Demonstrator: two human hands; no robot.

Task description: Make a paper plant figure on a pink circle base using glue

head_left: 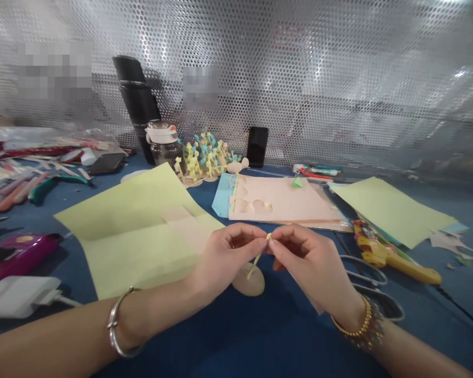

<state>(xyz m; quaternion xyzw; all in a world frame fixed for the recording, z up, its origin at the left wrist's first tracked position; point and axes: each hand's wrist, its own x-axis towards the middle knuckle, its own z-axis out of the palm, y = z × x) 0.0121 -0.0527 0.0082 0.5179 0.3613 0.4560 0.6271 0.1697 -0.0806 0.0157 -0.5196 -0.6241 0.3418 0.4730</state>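
My left hand (230,257) and my right hand (309,260) meet over the blue table, thumbs and forefingers pinching the pale yellow top of a thin yellow paper stem (254,266). The stem slants down to a pale oval paper base (250,283), partly hidden behind my left hand. Whether the base rests on the table I cannot tell. Under and beside my left wrist spreads a large yellow-green sheet (137,236), with a pale strip (185,226) on it.
Pink paper (279,197) lies ahead, and a yellow glue gun (394,260) with its cord lies right. More sheets (390,207) are beyond it. Small paper models (205,155), a jar (165,142), a black flask (136,100) and a phone (257,147) stand behind.
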